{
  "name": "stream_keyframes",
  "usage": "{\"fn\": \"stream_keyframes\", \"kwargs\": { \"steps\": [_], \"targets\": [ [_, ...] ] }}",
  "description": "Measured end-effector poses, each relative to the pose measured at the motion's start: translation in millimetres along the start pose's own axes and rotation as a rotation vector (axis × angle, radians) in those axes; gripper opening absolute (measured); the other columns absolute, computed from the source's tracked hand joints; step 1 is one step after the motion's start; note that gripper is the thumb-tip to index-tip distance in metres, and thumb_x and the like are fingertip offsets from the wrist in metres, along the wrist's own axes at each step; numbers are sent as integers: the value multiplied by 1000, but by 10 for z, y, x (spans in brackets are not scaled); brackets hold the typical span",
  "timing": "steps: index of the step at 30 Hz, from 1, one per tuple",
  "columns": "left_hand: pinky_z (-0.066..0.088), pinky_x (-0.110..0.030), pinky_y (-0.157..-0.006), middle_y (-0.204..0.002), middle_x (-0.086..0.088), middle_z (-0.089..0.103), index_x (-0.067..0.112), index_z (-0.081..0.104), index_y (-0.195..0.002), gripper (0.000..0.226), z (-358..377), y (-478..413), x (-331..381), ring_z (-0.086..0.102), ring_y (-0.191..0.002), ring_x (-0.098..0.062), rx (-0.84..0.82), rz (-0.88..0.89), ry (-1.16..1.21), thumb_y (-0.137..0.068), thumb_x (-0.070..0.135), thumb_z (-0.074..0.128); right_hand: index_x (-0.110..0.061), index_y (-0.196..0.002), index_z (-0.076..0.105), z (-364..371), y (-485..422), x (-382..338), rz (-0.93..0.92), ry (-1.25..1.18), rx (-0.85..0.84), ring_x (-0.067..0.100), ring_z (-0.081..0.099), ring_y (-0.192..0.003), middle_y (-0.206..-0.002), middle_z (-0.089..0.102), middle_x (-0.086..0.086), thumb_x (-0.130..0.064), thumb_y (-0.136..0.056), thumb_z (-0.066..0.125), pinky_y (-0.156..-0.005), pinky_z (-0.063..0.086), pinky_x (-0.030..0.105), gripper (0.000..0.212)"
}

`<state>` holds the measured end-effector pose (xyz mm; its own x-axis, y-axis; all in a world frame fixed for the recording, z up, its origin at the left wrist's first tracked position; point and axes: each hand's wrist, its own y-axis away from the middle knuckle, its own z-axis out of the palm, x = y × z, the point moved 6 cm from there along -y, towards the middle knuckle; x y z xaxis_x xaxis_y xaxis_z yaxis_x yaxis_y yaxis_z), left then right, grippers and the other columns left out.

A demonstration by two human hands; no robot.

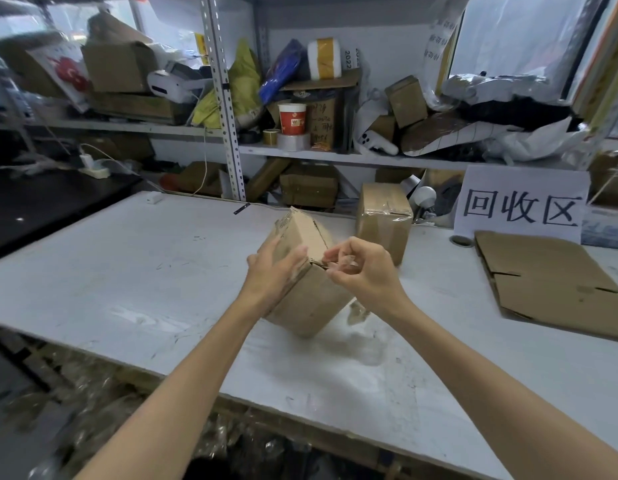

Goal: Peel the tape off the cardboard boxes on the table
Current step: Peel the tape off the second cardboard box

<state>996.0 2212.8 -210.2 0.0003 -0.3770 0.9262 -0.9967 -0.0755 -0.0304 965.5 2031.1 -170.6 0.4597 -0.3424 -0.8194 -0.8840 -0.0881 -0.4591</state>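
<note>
The right hand (pixel 361 271) is pinching a clear strip of tape (pixel 349 262) between thumb and curled fingers, right at the top seam of the box (pixel 311 299), which is tilting with one corner down over the middle of the table (pixel 127 271). The left hand (pixel 272 271) is bracing its 9 o'clock side, fingers straight, thumb lying over the top edge. A second box (pixel 383 220) is standing at 1 o'clock, with shiny tape across its top, and flattened cardboard (pixel 550 285) is lying at 3 o'clock
</note>
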Motion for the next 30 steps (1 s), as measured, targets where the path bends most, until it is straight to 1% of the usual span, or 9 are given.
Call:
{"fn": "stream_keyframes", "kwargs": {
  "steps": [2, 5, 10, 14, 16, 19, 22, 27, 30],
  "targets": [
    [37, -46, -100, -146, -11, 26, 43, 22, -151, 89, 57, -63, 50, 38, -131, -36, -10, -68, -10, -76, 74, 59, 6, -71, 53, 86, -16, -74, -26, -20, -67, 16, 70, -87, -93, 71, 12, 10, -75, 71, -72, 59, 27, 19],
    [38, -46, -106, -149, -13, 29, 45, 23, -152, 74, 38, -120, 4, 42, -129, -37, -22, -113, 2, -89, 50, 62, 7, -69, 56, 85, -7, -95, -30, -31, -85, 21, 71, -85, -88, 72, 12, 11, -71, 72, -71, 60, 30, 18],
    [46, -30, -69, -150, -10, 42, 37, 23, -155, 68, 8, -133, 72, 50, -119, -24, -53, -49, 71, -97, 28, 58, 2, -61, 54, -7, 121, 35, 20, -54, 18, 15, 70, -71, -73, 72, 3, 4, -60, 77, -61, 54, 23, 24],
    [49, -34, -80, -150, -6, 41, 39, 41, -146, 51, -87, -57, 43, 49, -108, -17, -37, -6, -23, -100, 18, 47, -6, -59, 48, -160, 172, 256, 191, -112, 92, 13, 67, -64, -66, 70, 7, 12, -61, 71, -63, 53, 31, 29],
    [47, -30, -72, -143, -5, 47, 39, 50, -139, 43, -95, -7, -21, 52, -105, -18, -58, -32, -62, -101, 19, 43, -7, -62, 49, -214, 177, 280, 225, -92, 85, 14, 65, -62, -67, 68, 10, 12, -64, 72, -63, 53, 33, 31],
    [46, -45, -98, -141, -8, 42, 39, 46, -140, 43, 7, 21, -1, 49, -120, -30, -81, -63, -110, -97, 32, 48, -9, -77, 56, -202, 176, 196, 175, 39, 82, 10, 65, -62, -76, 66, 5, -3, -68, 80, -56, 53, 28, 27],
    [46, -41, -100, -137, -6, 31, 38, 40, -141, 66, 94, 52, 51, 42, -113, -24, -57, -72, -136, -83, 49, 70, -14, -86, 57, -239, 167, 136, 159, 118, 152, 8, 66, -64, -79, 66, -1, -14, -66, 85, -58, 54, 19, 34],
    [40, -18, -65, -139, -8, 29, 35, 42, -141, 70, 153, 66, 72, 40, -107, -21, -47, -46, -98, -80, 43, 77, -6, -98, 71, -242, 133, 139, 174, 207, 177, 7, 65, -78, -108, 63, 8, -11, -70, 84, -71, 53, 12, 31],
    [47, -23, -75, -140, -7, 30, 35, 43, -141, 70, 152, 69, 72, 43, -112, -23, -56, -50, -57, -80, 39, 78, -5, -94, 75, -83, 116, 121, 145, 393, 93, 21, 50, -114, -122, 58, 11, -25, -77, 79, -96, 42, 28, 28]
  ]
}}
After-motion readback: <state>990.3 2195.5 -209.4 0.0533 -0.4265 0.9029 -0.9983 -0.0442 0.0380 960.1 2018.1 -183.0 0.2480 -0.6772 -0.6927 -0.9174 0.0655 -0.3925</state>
